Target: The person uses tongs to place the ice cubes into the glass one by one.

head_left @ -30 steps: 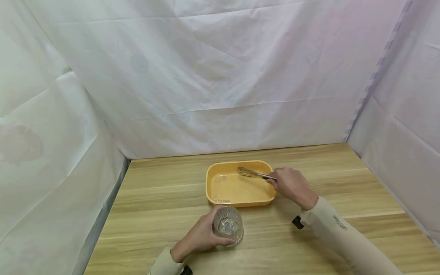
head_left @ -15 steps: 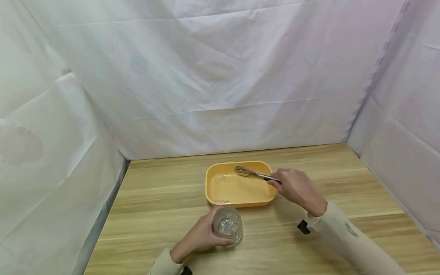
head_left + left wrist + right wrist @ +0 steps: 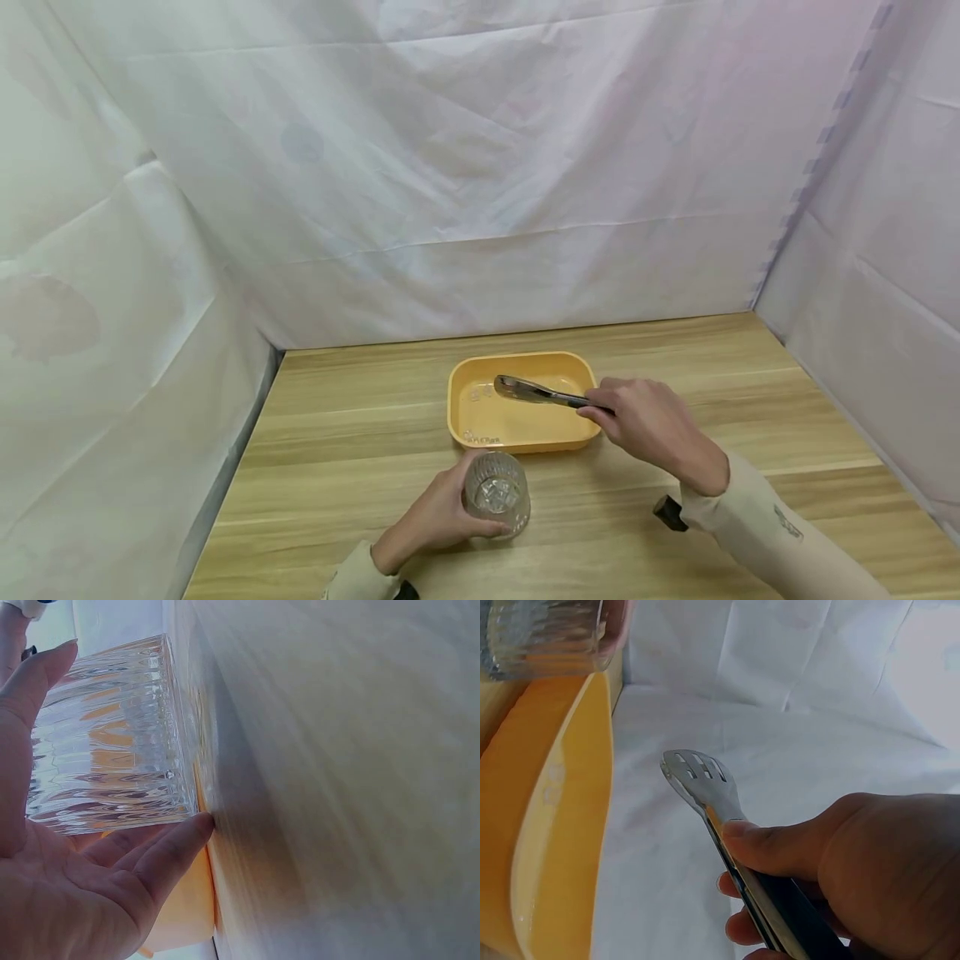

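My left hand (image 3: 442,507) holds a clear ribbed drinking glass (image 3: 498,493) standing on the table, thumb on the near side. In the left wrist view the fingers (image 3: 176,851) lie along the side of the glass (image 3: 120,742). Something clear and faceted shows at its bottom, either ice-like pieces or the patterned base. My right hand (image 3: 648,421) grips slotted metal tongs (image 3: 528,390) with dark handles, above the yellow tray (image 3: 525,447). In the right wrist view the tongs' heads (image 3: 701,772) are close together; I cannot tell whether anything is between them.
A few small clear pieces (image 3: 480,392) lie in the left part of the tray. Both hands work over a wood-grain table (image 3: 337,467). White cloth (image 3: 480,250) hangs behind and at both sides.
The right hand has moved slightly right and nearer to me. The tongs' heads have shifted left and turned, appearing raised over the tray. The left hand and the glass have stayed in place.
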Available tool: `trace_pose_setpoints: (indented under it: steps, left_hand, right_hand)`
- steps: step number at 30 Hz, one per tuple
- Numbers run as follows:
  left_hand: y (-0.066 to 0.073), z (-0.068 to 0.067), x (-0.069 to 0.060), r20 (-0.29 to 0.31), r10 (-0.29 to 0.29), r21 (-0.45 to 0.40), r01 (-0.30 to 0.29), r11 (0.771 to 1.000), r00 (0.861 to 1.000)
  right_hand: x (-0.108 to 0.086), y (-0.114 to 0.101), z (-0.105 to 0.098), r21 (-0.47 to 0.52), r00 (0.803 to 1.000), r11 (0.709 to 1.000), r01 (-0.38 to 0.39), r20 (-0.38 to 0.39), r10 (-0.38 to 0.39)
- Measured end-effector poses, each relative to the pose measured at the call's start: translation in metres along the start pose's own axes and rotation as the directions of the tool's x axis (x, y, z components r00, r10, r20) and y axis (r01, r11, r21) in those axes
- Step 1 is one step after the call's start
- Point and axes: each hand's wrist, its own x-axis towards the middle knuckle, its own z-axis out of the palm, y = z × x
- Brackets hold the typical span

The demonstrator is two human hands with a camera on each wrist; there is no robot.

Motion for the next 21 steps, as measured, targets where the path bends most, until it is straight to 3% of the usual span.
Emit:
trace_pose_setpoints:
  steps: [9,21]
  left_hand:
    - [0.001,-0.001,0.002,-0.001,0.014,0.003,-0.014,1.0,1.0]
    - [0.0,0.0,0.001,-0.004,0.014,0.011,-0.014,1.0,1.0]
  right_hand:
    - [-0.004,-0.015,-0.012,0.005,0.996,0.998,0.069,-0.055,-0.068]
    - [-0.013,-0.028,-0.02,0.032,0.991,0.992,0.126,-0.041,-0.125]
